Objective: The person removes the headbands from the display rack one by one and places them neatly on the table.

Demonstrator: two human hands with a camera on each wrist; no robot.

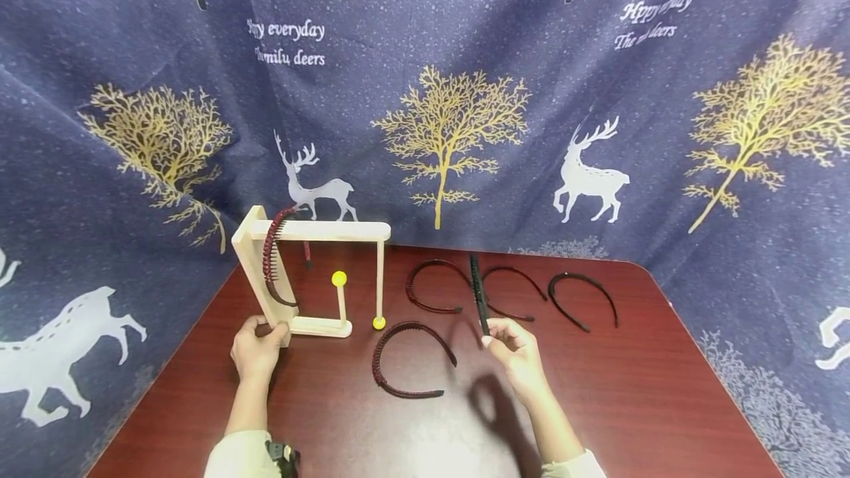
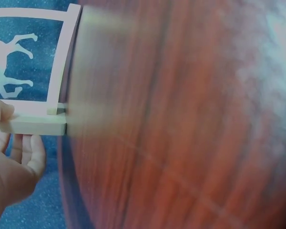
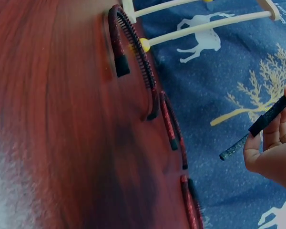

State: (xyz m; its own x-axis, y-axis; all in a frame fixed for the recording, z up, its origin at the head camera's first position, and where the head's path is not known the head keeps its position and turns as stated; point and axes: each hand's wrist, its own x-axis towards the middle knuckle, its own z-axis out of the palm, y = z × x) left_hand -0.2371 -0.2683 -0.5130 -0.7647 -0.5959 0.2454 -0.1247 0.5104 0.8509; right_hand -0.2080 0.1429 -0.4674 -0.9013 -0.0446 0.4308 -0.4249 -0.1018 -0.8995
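My left hand grips the lower end of a pale wooden stand at the table's left. In the left wrist view, the thumb of the left hand lies on top of the stand's wooden bar and the fingers are beneath it. A dark red toothed headband hangs over the stand's upper arm. My right hand pinches a black headband by its lower end, raised above the table and seen edge-on. In the right wrist view, the black headband sits between thumb and fingers of the right hand.
A dark red headband lies at the middle of the reddish-brown table. Behind it lie two more dark red headbands and a black one. Yellow balls tip the stand's thin rods. A patterned blue cloth hangs behind.
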